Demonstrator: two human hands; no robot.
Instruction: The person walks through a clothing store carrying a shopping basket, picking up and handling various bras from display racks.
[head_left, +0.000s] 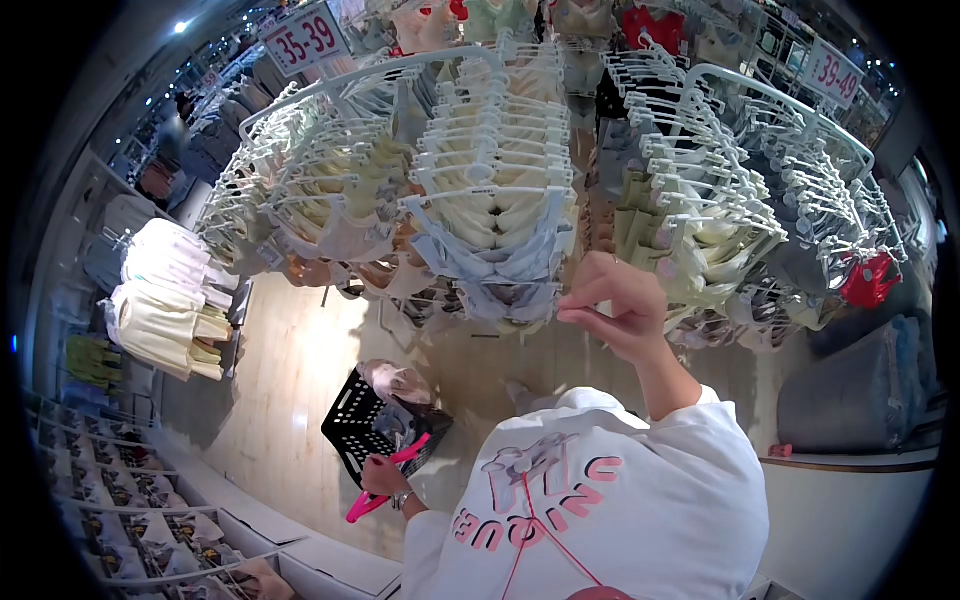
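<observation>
My left hand [381, 477] is closed round the bright pink handle [411, 452] of a black perforated shopping basket [351, 412]. A pale pinkish garment [393, 381] and some greyish items lie in the basket. My right hand [622, 303] is raised in front of the rack, its thumb and fingers pressed together. Its fingertips are at the right edge of a light blue bra [505, 262], the front one on a row of white hangers. Whether a bit of fabric is between the fingertips I cannot tell.
White racks [393, 62] hold several rows of bras on hangers, with price signs [304, 38] above. Pale tops [165, 322] hang at the left. Low display bins [130, 480] stand at the lower left. A large wrapped bundle [850, 385] is at the right.
</observation>
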